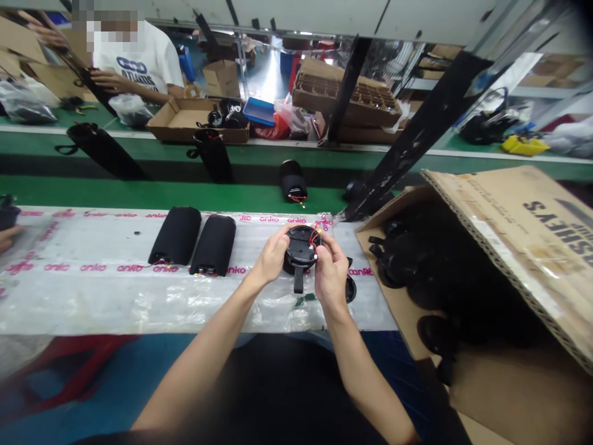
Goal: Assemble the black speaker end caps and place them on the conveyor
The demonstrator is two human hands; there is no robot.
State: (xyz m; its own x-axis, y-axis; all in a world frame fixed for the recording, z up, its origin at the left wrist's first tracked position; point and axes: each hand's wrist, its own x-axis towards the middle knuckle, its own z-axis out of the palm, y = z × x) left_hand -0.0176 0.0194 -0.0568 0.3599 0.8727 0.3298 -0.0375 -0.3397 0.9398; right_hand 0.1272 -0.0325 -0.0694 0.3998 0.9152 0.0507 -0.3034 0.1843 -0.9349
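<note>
Above the plastic-sheeted bench point(83, 303), reading left to right. Left hand point(273, 253): curled round the left rim of a round black unit point(301, 247), thumb near its upturned end. Short strap point(299, 281) hangs off the near side. Red wires point(315, 237) loop loose over the right part of that end. Right hand point(330, 269): gripping the right side, fingertips at the wires; whether it pinches one, cannot tell.

Risks, my judgement: a tug from the right fingers could strain a lead at its joint; slack wire could get nipped at the rim. Should the left grip slip, the unit might turn and drag the leads.

Around, again from left: another person's hand point(8, 238) at the edge. Across the way, a worker in a white shirt point(155, 55). Two black cylinders point(214, 245) lie side by side, wires at their near ends, where a passing left forearm could snag. Lone cylinder point(293, 179) beyond, on the green surface. Black round part point(352, 288) beside the right wrist, partly hidden. Slanting black post point(398, 142), then an open carton point(514, 198) of dark pieces, limiting reach to the right.
</note>
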